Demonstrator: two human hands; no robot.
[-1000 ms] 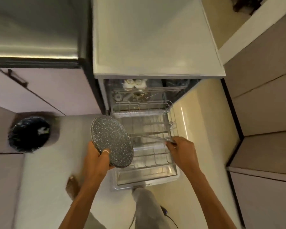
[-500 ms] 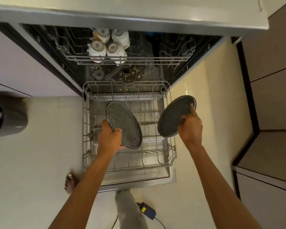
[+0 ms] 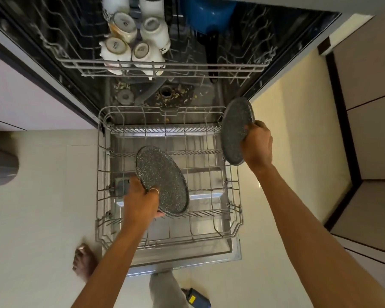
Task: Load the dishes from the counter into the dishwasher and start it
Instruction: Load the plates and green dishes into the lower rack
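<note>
Now the left hand (image 3: 140,203) grips one plate (image 3: 162,183) and the right hand (image 3: 257,145) the other plate (image 3: 236,130), both nearer the rack (image 3: 165,127) below, slotting's next probably.

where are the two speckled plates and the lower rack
left plate (image 3: 162,183): head view, middle of its speckled face
right plate (image 3: 236,130): head view, middle of its speckled face
lower rack (image 3: 129,107): head view, top wire of its far rim
</note>
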